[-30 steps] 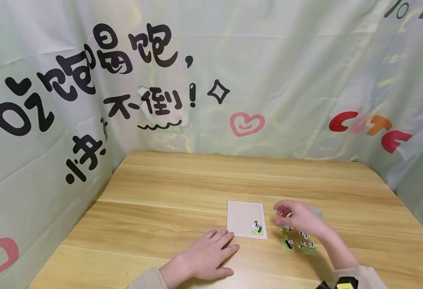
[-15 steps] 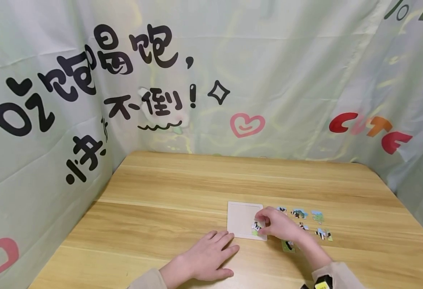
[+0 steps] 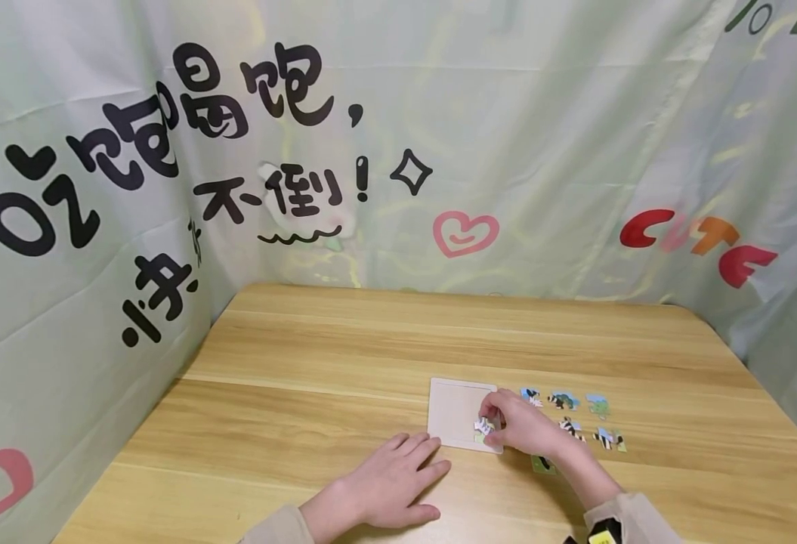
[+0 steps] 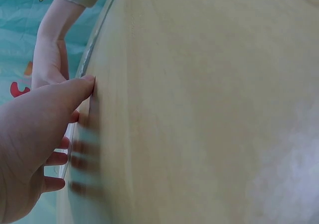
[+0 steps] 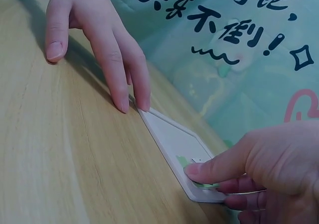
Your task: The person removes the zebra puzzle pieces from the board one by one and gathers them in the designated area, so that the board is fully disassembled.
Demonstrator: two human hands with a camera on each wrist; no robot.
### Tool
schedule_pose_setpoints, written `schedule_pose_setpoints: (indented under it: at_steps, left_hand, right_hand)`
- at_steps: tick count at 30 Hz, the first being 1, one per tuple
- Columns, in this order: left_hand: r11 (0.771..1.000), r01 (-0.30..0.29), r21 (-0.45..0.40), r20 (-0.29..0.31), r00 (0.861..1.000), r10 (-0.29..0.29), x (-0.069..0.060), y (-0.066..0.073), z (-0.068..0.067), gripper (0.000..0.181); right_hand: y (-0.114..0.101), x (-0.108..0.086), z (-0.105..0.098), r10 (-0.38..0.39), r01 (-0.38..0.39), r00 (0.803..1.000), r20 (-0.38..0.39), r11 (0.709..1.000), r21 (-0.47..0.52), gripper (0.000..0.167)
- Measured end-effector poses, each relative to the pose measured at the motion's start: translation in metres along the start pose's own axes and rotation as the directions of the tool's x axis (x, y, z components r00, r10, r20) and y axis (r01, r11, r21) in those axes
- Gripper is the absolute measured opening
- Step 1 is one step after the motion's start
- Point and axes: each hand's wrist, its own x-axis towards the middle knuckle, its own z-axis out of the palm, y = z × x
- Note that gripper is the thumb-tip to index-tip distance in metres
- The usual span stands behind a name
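Observation:
A shallow white puzzle tray (image 3: 454, 412) lies flat on the table. My left hand (image 3: 393, 483) rests palm down with fingers spread, its fingertips at the tray's near left corner; in the right wrist view the same left hand (image 5: 99, 45) touches the tray's edge. Over the tray's near right corner, my right hand (image 3: 523, 425) pinches a small jigsaw piece (image 3: 484, 426) printed in white and green. The right thumb (image 5: 197, 170) presses on that piece from the near side. Whether a second piece lies beneath it is hard to tell, since the fingers cover much of the corner.
Right of the tray lie several loose jigsaw pieces, among them a blue and green one (image 3: 598, 406), a striped one (image 3: 605, 438) and a green one (image 3: 544, 465). My right forearm hides part of that group. A printed curtain (image 3: 541, 151) hangs behind the wooden table (image 3: 303, 347).
My right hand has moved left from the loose pieces to the tray's near right corner and stays there, shifting only slightly in the last half second. The left hand has not moved.

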Motion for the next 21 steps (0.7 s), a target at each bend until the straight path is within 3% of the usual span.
schedule_pose_setpoints:
  at_steps: [8, 13, 21]
  left_hand:
    - [1.000, 0.001, -0.007, 0.008, 1.000, -0.001, 0.000, 0.000, -0.001, 0.062]
    - [1.000, 0.005, -0.015, 0.015, 1.000, -0.005, 0.000, 0.000, -0.001, 0.062]
    - [1.000, 0.010, -0.015, 0.033, 0.999, -0.010, 0.000, 0.000, -0.002, 0.063]
  right_hand:
    - [-0.002, 0.000, 0.000, -0.001, 0.000, 1.000, 0.024, 0.999, 0.050, 0.028]
    - [0.001, -0.002, -0.003, -0.004, 0.000, 1.000, 0.027, 0.988, 0.152, 0.020]
    - [0.012, -0.017, -0.023, -0.020, 0.028, 0.999, -0.044, 0.977, 0.212, 0.017]
